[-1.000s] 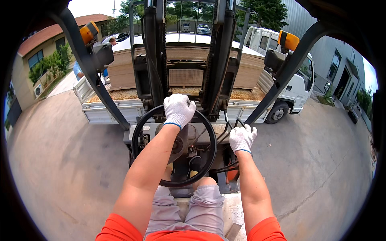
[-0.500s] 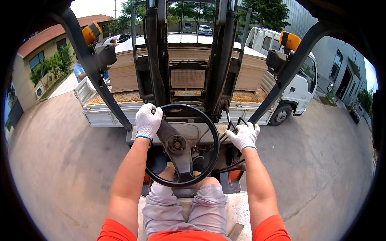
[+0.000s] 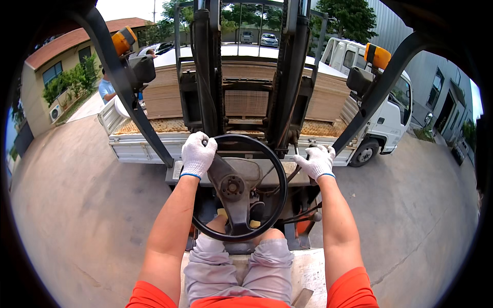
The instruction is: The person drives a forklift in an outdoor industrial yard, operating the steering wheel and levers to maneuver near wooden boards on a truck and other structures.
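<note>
My left hand (image 3: 198, 155), in a white knit glove with blue cuff, is closed round a dark knob at the upper left of the black steering wheel (image 3: 281, 177). My right hand (image 3: 317, 161), gloved alike, lies to the right of the wheel, its fingers curled over the control levers (image 3: 297, 172); the lever tops are mostly hidden under it. Straight ahead rises the forklift mast (image 3: 291, 77). Beyond the mast, a tall stack of brown boards (image 3: 167, 92) rests on the bed of a white truck (image 3: 146, 149).
Dark overhead-guard posts (image 3: 354, 120) flank the mast, with orange lamps (image 3: 377, 55) on them. A person in light blue (image 3: 106, 90) stands behind the truck bed at left. Buildings border the concrete yard (image 3: 77, 205); parked cars (image 3: 269, 40) show far back.
My right hand has moved slightly forward on the levers. My left hand keeps its grip on the wheel. The whole view has shifted a little, so the scene sits further right.
</note>
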Demonstrator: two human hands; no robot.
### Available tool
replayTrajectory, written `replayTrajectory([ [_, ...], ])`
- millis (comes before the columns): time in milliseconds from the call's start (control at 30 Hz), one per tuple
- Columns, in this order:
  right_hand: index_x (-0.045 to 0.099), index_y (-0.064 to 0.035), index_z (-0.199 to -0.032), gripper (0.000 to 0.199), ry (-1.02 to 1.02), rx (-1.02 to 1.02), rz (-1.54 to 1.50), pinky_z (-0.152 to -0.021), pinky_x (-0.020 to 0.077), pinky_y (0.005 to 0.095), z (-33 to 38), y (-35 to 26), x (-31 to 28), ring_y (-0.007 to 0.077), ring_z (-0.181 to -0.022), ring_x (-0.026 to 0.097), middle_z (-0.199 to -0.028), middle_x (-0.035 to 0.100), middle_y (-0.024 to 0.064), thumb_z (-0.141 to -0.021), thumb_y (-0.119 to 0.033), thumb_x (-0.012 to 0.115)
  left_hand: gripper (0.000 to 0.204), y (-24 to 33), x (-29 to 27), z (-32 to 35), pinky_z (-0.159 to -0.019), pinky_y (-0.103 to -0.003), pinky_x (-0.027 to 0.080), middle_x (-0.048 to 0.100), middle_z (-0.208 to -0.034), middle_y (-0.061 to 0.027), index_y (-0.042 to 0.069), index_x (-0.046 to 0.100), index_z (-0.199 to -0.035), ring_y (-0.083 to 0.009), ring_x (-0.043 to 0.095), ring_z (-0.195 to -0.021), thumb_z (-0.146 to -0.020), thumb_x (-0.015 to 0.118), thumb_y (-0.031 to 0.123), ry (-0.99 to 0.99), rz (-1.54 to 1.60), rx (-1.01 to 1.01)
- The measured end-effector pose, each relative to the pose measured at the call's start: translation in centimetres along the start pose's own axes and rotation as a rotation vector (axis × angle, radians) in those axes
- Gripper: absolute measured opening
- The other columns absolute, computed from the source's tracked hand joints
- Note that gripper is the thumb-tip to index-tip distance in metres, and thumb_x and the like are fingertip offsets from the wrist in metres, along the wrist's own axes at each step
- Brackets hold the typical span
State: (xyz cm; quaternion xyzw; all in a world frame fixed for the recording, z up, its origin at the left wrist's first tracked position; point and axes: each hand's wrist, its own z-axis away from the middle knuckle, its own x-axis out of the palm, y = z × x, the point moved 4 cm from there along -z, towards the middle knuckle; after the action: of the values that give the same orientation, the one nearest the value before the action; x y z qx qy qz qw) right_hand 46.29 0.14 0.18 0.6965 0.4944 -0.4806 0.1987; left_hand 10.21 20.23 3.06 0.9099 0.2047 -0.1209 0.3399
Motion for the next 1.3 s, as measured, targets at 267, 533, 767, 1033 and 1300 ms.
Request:
replayTrajectory([
  [267,0.083,-0.0053,-0.104,0.068,-0.004,0.007,0.024,-0.129,0.0162,0.0551,-0.2,-0.1,0.2,0.0334,-0.147,0.052,-0.126,0.077,0.0181,-0.091,-0.069,0.066,0.029,-0.2,0.6,-0.4,-0.075,-0.045,0.055,0.067,-0.079,-0.0156,0.003,0.070,-0.089,-0.0331,0.070,-0.076,-0.092,0.076,0.031,0.007,-0.008,0.019],
  [533,0.084,-0.0052,-0.106,0.067,0.048,-0.005,0.014,-0.129,0.0161,0.0550,-0.5,0.2,1.0,0.0324,-0.147,0.052,-0.127,0.077,0.0184,-0.091,-0.068,0.066,0.029,-0.5,1.1,-0.6,-0.081,-0.050,0.057,0.071,-0.093,-0.0176,0.006,0.071,-0.091,-0.0394,0.072,-0.089,-0.091,0.074,0.034,-0.066,0.008,-0.051],
  [767,0.085,-0.0080,-0.102,0.061,0.003,0.002,0.010,-0.129,0.0166,0.0561,0.3,0.0,1.1,0.0348,-0.142,0.054,-0.123,0.077,0.0171,-0.091,-0.066,0.067,0.028,-0.8,1.4,-1.0,-0.080,-0.049,0.057,0.071,-0.091,-0.0173,0.006,0.071,-0.091,-0.0391,0.072,-0.087,-0.091,0.075,0.033,-0.054,0.013,-0.048],
  [1033,0.081,-0.0012,-0.109,0.061,0.095,0.071,0.130,-0.130,0.0136,0.0630,5.3,0.4,4.2,0.0363,-0.147,0.051,-0.122,0.078,0.0177,-0.096,-0.059,0.067,0.028,-0.4,1.6,-1.0,-0.079,-0.049,0.057,0.071,-0.089,-0.0185,0.005,0.070,-0.089,-0.0399,0.072,-0.085,-0.092,0.074,0.032,-0.032,0.032,-0.029],
  [1300,0.070,0.0080,-0.126,0.061,0.130,-0.039,0.263,-0.133,0.0025,0.0695,11.4,0.8,7.7,0.0433,-0.160,0.035,-0.139,0.068,0.0270,-0.096,-0.045,0.072,0.028,-0.9,1.4,-1.2,-0.080,-0.049,0.057,0.072,-0.090,-0.0183,0.005,0.070,-0.088,-0.0401,0.072,-0.087,-0.092,0.074,0.033,-0.022,0.027,-0.039],
])
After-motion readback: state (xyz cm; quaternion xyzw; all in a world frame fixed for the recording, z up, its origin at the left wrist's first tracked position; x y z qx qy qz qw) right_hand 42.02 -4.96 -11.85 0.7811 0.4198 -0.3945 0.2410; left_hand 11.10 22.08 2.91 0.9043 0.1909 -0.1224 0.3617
